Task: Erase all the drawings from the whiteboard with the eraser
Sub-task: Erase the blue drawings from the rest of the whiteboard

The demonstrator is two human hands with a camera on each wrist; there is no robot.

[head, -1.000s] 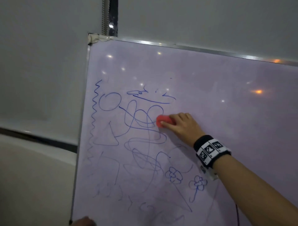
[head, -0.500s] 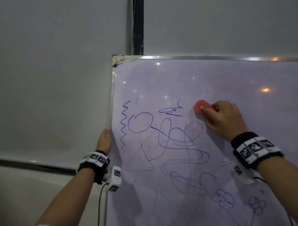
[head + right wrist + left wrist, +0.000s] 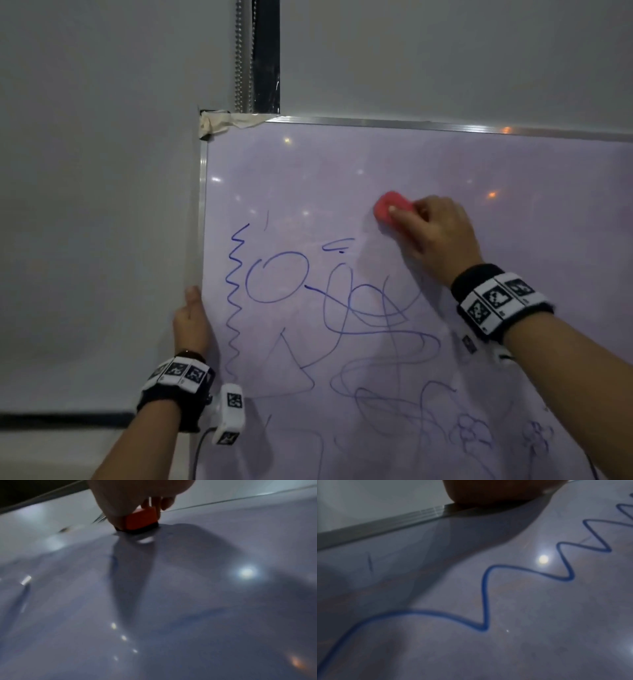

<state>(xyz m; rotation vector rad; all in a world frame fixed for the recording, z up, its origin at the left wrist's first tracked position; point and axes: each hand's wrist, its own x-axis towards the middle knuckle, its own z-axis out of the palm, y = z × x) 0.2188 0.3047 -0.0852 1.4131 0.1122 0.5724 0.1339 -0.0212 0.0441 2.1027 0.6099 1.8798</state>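
Observation:
The whiteboard [image 3: 445, 164] leans against a grey wall and carries blue drawings: a zigzag [image 3: 234, 301], a circle [image 3: 275, 277], loops [image 3: 373, 318], a triangle and small flowers lower down. My right hand [image 3: 431, 233] grips the red eraser [image 3: 388, 207] and presses it flat on the board above the loops. In the right wrist view the eraser [image 3: 142, 519] shows a dark felt base on the surface. My left hand [image 3: 191, 325] holds the board's left frame edge, thumb on the front; its fingers are hidden behind. The zigzag [image 3: 488, 588] fills the left wrist view.
A metal frame [image 3: 376, 121] borders the board, with tape on its top-left corner [image 3: 222, 121]. A bead chain and dark strip [image 3: 255, 54] hang on the wall above. A dark ledge [image 3: 65, 419] runs along the wall at lower left.
My right hand has swept the eraser up and to the right, wiping away strokes near the small scribble. The view has shifted left, and my left hand has come into sight on the board's edge.

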